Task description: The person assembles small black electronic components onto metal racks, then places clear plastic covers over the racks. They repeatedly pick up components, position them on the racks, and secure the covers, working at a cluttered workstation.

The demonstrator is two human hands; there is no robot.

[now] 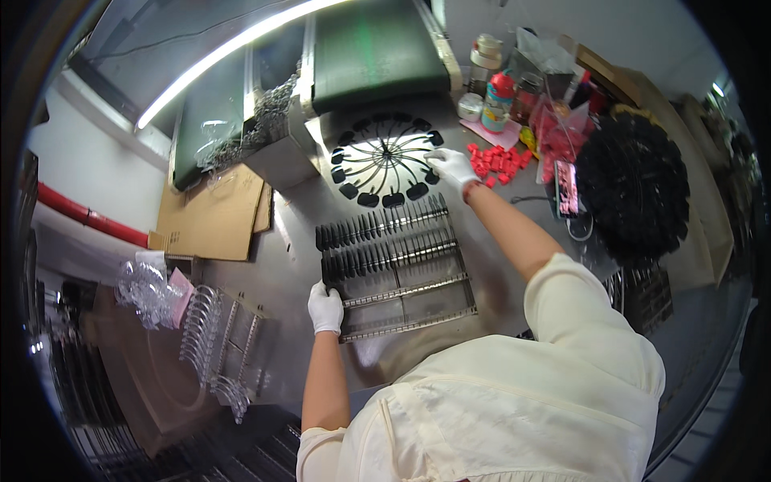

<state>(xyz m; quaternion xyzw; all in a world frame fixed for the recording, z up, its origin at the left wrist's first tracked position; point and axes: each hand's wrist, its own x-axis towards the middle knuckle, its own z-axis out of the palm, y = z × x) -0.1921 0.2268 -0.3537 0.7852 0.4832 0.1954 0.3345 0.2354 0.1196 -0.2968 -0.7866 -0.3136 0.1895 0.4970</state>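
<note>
On a brightly lit round patch, black paddle-shaped pieces with thin curved stems fan out in a circle around a middle point. My right hand, in a white glove, reaches to the right side of this circle, its fingers pinched at one paddle-shaped piece that they mostly cover. Nearer to me lies a metal rack with slotted bars. Rows of upright black flat pieces fill its two far sections, while its near bars are bare. My left hand, also white-gloved, is closed on the rack's left edge.
Red small pieces, a phone, bottles and a big black round bundle stand to the right. Conveyor belts end at the far side. Cardboard and a rack with clear hooked pieces lie left.
</note>
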